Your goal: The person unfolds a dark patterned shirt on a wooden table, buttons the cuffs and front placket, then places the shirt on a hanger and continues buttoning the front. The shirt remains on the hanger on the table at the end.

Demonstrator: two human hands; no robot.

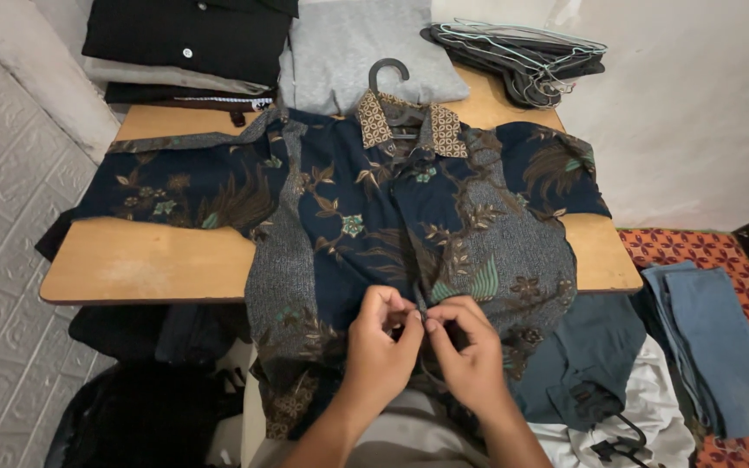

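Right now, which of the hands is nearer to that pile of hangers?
Right. The right hand lies below the hanger pile, slightly left of it; the left hand sits farther left.

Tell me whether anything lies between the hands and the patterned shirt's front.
Nothing visible does. The left hand and right hand already pinch the front edge of the batik shirt, which lies spread on the wooden table.

A shirt (374, 208) on a hanger (389, 78) lies spread across the middle of the surface (132, 260), its hem hanging over the near edge, where the left hand (379, 351) and right hand (470, 351) meet side by side. Behind it sit folded clothes (192, 43), with stacked hangers (522, 56) at the back right. Folded trousers (721, 347) lie on the floor to the right.
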